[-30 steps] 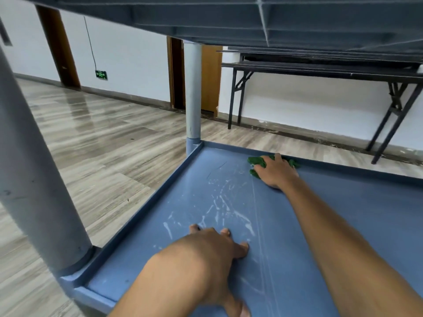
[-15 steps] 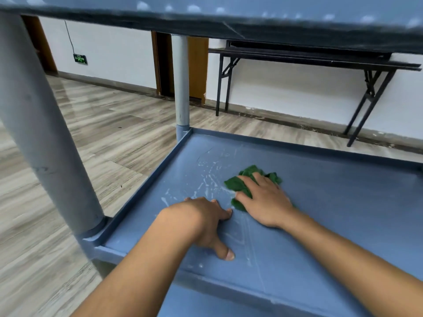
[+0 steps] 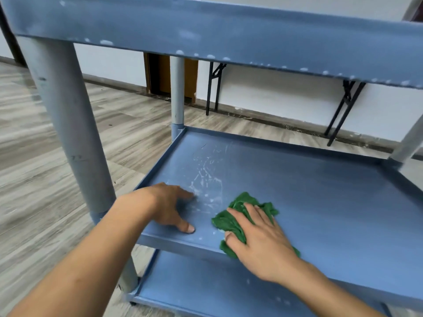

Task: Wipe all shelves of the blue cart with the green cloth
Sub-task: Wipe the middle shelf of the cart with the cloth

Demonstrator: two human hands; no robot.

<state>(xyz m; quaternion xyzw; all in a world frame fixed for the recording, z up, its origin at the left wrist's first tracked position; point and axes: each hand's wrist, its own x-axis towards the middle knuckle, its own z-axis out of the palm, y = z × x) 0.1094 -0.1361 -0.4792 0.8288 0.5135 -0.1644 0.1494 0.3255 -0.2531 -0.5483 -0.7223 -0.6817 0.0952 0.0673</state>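
Observation:
The blue cart fills the view: the top shelf's front rim [image 3: 229, 30], the middle shelf [image 3: 320, 191] and, below it, part of the bottom shelf [image 3: 194, 287]. White scratch-like streaks mark the left part of the middle shelf. My right hand [image 3: 263, 243] lies flat on the crumpled green cloth [image 3: 233, 220], pressing it onto the middle shelf near its front edge. My left hand [image 3: 169, 207] rests on the same shelf near its front left corner, fingers spread, holding nothing.
Grey cart posts stand at the front left [image 3: 68, 133], back left [image 3: 177, 92] and back right [image 3: 409, 143]. Beyond the cart are a wood-look floor [image 3: 45, 202], a white wall, a brown door [image 3: 160, 74] and black folding-table legs [image 3: 343, 110].
My right hand has dragged the green cloth from the shelf's far edge toward the front edge. My head has pulled back and up, so the top shelf rim and bottom shelf now show.

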